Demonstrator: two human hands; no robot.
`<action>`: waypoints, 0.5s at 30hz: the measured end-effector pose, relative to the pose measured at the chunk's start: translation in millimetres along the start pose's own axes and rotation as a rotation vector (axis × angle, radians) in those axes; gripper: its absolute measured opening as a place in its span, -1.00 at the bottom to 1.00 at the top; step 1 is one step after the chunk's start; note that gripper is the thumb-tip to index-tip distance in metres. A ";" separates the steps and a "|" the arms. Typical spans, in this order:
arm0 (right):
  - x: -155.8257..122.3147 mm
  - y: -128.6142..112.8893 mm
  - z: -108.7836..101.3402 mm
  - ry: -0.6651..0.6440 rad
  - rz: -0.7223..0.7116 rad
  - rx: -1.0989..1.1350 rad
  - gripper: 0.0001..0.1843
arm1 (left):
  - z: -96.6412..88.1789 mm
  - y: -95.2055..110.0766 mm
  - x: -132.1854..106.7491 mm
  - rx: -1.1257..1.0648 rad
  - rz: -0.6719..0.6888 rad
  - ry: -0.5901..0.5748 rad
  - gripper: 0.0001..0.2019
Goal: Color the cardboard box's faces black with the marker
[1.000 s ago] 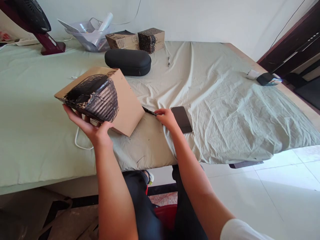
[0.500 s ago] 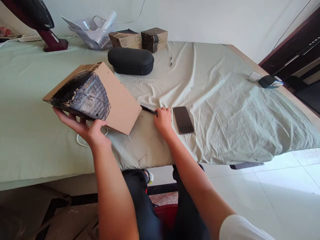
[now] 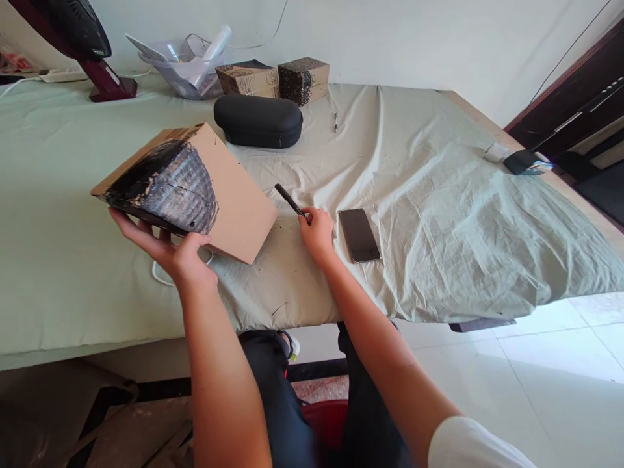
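My left hand (image 3: 180, 257) grips a cardboard box (image 3: 238, 201) from below at its near left side, holding it tilted over the bed-like surface. A large patch on the box is coloured black and grey, while the side facing right is plain brown. In my right hand (image 3: 318, 233) is a black marker pen (image 3: 288, 198), its dark end pointing up and left toward the box without touching it. Just right of that hand lies a smartphone (image 3: 359, 235) with a dark screen. A white cable (image 3: 160, 274) shows partly beneath the box.
A black hard case (image 3: 258, 121) lies behind the box. Farther back are two scribbled boxes (image 3: 303, 79), a clear plastic basket (image 3: 188, 75) of odds and ends and a dark red appliance (image 3: 110, 81). A small pen-like piece (image 3: 336, 122) rests on the wrinkled green sheet (image 3: 439, 214).
The marker in my right hand has swung upward, its far end lifting away from beside the box's corner. My left hand and the box have barely moved.
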State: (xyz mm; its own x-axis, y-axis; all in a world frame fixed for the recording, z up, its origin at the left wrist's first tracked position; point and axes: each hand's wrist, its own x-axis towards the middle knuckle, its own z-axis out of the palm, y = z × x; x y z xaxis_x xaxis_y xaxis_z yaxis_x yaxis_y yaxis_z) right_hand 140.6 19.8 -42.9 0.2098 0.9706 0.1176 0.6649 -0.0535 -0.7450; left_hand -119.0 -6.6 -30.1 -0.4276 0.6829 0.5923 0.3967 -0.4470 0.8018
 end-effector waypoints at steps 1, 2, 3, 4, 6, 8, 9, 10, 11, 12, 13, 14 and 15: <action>1.7 1.7 0.5 0.012 -0.007 0.111 -0.79 | 1.1 0.9 -0.1 -0.053 -0.002 0.033 0.26; 3.1 3.1 0.9 0.027 -0.027 0.232 -0.81 | 2.5 1.8 -0.2 -0.107 0.000 0.069 0.26; 3.9 4.2 1.1 0.041 -0.058 0.356 -0.83 | 4.0 2.8 -0.4 -0.134 0.004 0.080 0.25; 4.2 4.8 0.9 0.056 -0.097 0.471 -0.83 | 5.6 3.7 -0.6 -0.134 0.010 0.071 0.24; 3.3 5.3 -0.7 0.086 -0.179 0.651 -0.78 | 8.7 5.6 -1.0 -0.120 0.024 0.042 0.24; 1.8 5.6 -4.0 0.115 -0.250 0.741 -0.75 | 11.7 8.2 -1.6 -0.112 0.038 0.028 0.24; 1.2 6.0 -5.8 0.138 -0.284 0.747 -0.74 | 13.2 9.7 -2.0 -0.115 0.042 0.022 0.24; 1.1 6.7 -7.6 0.165 -0.319 0.734 -0.75 | 14.7 11.3 -2.4 -0.121 0.049 0.020 0.24; 1.3 7.7 -9.1 0.192 -0.354 0.714 -0.75 | 16.2 12.9 -2.8 -0.130 0.058 0.021 0.24; 1.8 8.9 -10.2 0.213 -0.386 0.694 -0.75 | 17.6 14.4 -3.2 -0.141 0.068 0.026 0.24; 2.5 10.0 -11.0 0.231 -0.411 0.682 -0.75 | 18.8 15.8 -3.6 -0.150 0.076 0.025 0.24; 3.1 10.9 -11.4 0.242 -0.426 0.679 -0.73 | 19.8 17.1 -4.0 -0.154 0.083 0.020 0.25; 3.4 11.2 -11.7 0.246 -0.429 0.683 -0.72 | 20.6 18.5 -4.6 -0.154 0.089 0.018 0.25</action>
State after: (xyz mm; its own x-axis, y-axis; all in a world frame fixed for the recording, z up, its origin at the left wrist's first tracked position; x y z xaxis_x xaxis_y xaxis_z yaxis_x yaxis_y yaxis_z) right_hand 157.2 19.8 -43.2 0.2410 0.7913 0.5619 0.1595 0.5388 -0.8272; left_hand -92.9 -6.1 -19.6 -0.4114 0.6266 0.6619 0.3053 -0.5895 0.7478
